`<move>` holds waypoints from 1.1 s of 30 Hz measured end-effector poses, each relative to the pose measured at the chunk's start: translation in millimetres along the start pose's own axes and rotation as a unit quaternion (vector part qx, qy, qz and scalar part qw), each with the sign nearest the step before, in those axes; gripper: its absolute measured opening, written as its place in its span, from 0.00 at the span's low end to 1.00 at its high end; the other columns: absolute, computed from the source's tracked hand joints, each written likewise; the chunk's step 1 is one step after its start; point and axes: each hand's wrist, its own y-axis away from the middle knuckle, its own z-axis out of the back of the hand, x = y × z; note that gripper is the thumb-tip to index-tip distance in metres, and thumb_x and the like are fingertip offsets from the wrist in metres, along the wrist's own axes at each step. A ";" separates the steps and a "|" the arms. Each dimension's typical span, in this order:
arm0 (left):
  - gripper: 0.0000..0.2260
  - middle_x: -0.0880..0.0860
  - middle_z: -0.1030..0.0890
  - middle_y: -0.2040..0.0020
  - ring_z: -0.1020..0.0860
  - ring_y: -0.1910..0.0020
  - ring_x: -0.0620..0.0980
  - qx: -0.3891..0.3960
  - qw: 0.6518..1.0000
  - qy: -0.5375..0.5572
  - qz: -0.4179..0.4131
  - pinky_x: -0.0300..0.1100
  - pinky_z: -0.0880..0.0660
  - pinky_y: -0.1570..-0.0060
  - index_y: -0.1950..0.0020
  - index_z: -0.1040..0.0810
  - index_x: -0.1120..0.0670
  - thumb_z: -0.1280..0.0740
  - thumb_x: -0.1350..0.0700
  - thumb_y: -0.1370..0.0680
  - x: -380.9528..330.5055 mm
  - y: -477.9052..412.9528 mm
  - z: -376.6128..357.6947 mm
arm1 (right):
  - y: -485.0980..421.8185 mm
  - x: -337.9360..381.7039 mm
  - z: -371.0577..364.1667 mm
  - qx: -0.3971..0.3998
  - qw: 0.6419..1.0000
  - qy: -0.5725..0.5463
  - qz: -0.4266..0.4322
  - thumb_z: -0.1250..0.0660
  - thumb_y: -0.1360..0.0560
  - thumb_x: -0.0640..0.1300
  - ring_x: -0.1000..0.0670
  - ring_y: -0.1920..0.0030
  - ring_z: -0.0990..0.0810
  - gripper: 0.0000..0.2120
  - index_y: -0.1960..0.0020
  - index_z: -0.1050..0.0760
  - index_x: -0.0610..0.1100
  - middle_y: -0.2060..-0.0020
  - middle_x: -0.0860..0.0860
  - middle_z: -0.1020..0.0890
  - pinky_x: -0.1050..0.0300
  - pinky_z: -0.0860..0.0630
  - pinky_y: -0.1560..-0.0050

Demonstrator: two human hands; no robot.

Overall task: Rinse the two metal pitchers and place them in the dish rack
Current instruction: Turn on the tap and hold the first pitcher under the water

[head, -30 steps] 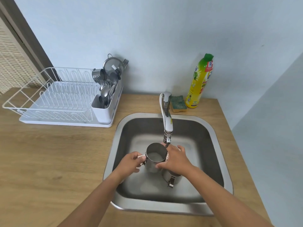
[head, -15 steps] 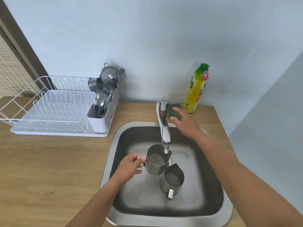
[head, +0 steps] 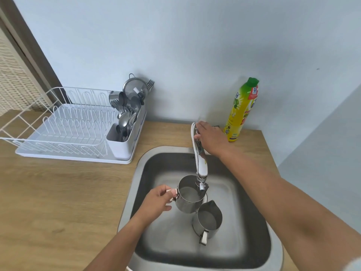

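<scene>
Head view: first pitcher [head: 188,200] is held slightly tilted under the faucet [head: 201,165] spout, above the sink [head: 166,149]. Its handle is gripped by the left hand [head: 156,202]. The faucet top is clasped by the right hand [head: 210,139]. Second pitcher [head: 208,220] is noted upright on the sink floor, just beside the first. Dish rack [head: 58,133] is seen on the counter [head: 68,202], left.

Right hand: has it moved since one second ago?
Yes. The right hand left the round metal pitcher under the spout and went to the far rim of the steel sink, onto the top of the white and chrome faucet.
</scene>
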 end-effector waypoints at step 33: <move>0.08 0.54 0.18 0.53 0.21 0.53 0.50 -0.012 1.000 -0.014 0.007 0.43 0.19 0.53 0.53 0.21 0.59 0.34 0.54 0.21 3.1 -4.0 -1.9 | 119.7 -16.3 -26.2 0.025 0.913 -0.310 -0.264 0.40 0.23 0.41 0.43 0.31 0.29 0.25 0.25 0.36 0.45 0.29 0.43 0.31 0.50 0.32 0.33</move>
